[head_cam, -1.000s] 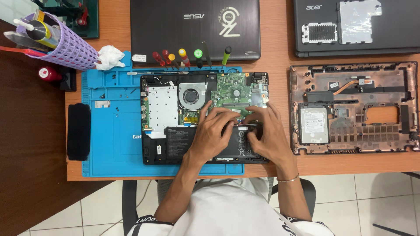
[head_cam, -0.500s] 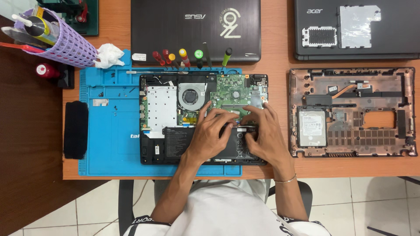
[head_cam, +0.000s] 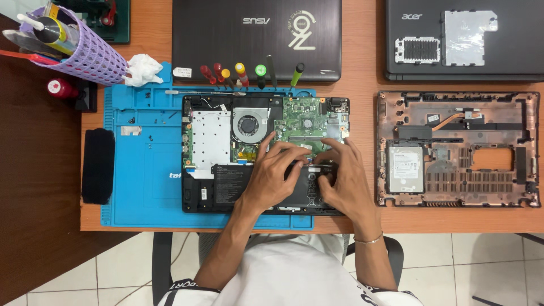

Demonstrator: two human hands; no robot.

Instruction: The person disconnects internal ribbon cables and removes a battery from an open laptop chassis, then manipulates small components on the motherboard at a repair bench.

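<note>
On the blue mat (head_cam: 141, 192), both hands' grips, left hand (head_cam: 276, 175) and right hand (head_cam: 343, 178), seemingly pinch the opened laptop's (head_cam: 212, 136) black battery (head_cam: 238, 190)

Both forearms reach forward, converging; left hand (head_cam: 276, 173) and right hand (head_cam: 340, 177) lie palms-down, fingers curled (fingertips nearly meeting).

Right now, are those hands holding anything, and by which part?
Nothing is lifted. Both the left hand and right hand press their fingertips on the black battery near its upper edge, inside the opened laptop.
</note>
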